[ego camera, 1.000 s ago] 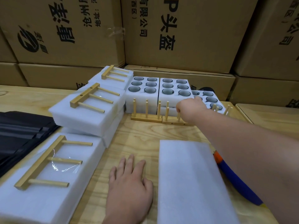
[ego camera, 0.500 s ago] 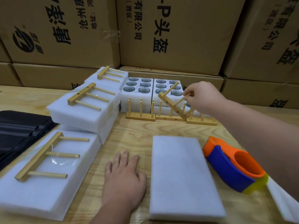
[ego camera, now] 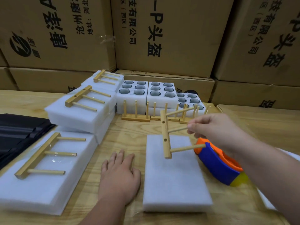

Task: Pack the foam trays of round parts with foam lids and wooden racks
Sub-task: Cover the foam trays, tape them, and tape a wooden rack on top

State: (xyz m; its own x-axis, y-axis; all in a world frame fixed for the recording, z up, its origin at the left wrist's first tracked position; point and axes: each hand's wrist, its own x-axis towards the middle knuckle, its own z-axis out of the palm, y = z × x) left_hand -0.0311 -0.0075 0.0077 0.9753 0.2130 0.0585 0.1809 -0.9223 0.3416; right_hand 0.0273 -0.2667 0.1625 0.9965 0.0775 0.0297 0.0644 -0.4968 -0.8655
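Three packs done at 9 o'clock; right hand [ego camera: 217, 129] pinches rack [ego camera: 165, 135] over lid [ego camera: 175, 181]; left hand [ego camera: 120, 174] flat on desk [ego camera: 129, 135]; trays [ego camera: 162, 93] at 12 o'clock remain

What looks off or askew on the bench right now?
Little is wrong. The middle packed foam block sits skewed across the stack below it, overhanging. The wooden rack in the right hand is in mid-air above the foam lid, not laid down yet.

Showing: seven three-peg pale wooden racks [ego camera: 165, 134], three white foam trays [ego camera: 133, 95] holding six round grey parts [ego camera: 139, 92] each, one orange-and-blue tape dispenser [ego camera: 217, 164].
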